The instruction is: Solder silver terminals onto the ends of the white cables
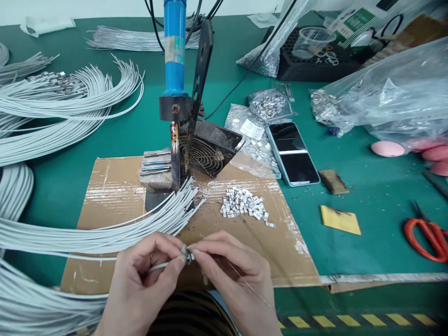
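My left hand (143, 280) pinches a white cable (158, 267) close to its end, thumb against forefinger. At that end sits a small shiny metal piece (189, 256), partly hidden by fingertips. My right hand (234, 275) is closed, its thumb and forefinger touching the piece. A thin solder wire (250, 285) runs across the right hand, held among its fingers. Just beyond the hands, a bundle of white cables (140, 233) lies with its ends under a blue-handled soldering iron (174, 51) mounted upright. Small metal tabs (243, 204) form a pile on the cardboard (280, 261).
Coiled white cables (52, 102) fill the left side. Behind the cardboard are a black fan (206, 149), bagged metal parts (269, 105) and a phone (293, 154). To the right lie a yellow sponge (340, 220), red-handled scissors (425, 238) and a large plastic bag (388, 93).
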`<state>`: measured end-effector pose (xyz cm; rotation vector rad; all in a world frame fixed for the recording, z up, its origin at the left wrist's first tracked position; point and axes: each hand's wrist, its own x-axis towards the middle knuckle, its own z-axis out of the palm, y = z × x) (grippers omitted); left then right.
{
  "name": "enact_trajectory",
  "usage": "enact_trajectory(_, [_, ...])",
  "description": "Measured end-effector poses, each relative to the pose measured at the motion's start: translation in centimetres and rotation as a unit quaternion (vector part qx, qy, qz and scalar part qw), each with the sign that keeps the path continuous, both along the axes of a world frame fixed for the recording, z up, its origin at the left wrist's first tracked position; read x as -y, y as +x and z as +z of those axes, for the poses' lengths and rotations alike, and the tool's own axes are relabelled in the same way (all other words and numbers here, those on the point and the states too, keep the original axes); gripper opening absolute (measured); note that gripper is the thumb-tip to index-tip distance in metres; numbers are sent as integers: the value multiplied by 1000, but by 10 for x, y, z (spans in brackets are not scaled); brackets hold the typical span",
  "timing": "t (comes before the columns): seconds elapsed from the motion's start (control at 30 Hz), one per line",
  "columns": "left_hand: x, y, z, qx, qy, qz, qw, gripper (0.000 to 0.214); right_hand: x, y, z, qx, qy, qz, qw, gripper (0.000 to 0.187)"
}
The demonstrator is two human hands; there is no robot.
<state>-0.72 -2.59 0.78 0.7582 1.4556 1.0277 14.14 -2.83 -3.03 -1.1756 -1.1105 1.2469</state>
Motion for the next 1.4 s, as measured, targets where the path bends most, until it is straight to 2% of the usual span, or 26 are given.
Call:
enact_trajectory(0.3, [-3,-2,-1,-7,-8,2,1000,13,-2,1,5,-1,-33,2,999,22])
enact_trajectory(0.57, [-4,-2,0,-21,-29,-2,999,14,-2,1,1,16,-15,5,1000,22])
enact_trajectory(0.77, [-8,-3,-6,-31,0,-20,999,15,-1,2,-3,66,13,-17,998,19])
enact_trajectory(0.87, [-10,-6,-12,-34,20,-35,999,16,1,3,-3,106,23,-20,994,30])
enact_trajectory(0.93, [-12,-8,-16,-39,25,-36,998,16,2,3,-3,106,-10,-35,994,35])
enact_trajectory(1.03, [-15,-11,-17,-51,25,-25,998,15,3,0,-1,96,-86,-65,990,28])
enact_trajectory(1.1, [-18,-12,-17,-63,29,-20,997,15,1,-2,1,110,-100,-74,986,21])
enact_trajectory(1.17, [-20,-14,-18,-73,31,-13,997,16,-2,-2,4,133,-91,-80,984,21])
enact_trajectory(1.27, [-24,-15,-19,-77,36,4,996,15,-10,-2,7,153,-54,-80,983,34])
enact_trajectory(1.4, [-31,-13,-16,-68,40,16,997,14,-18,-6,6,128,17,-56,990,28])
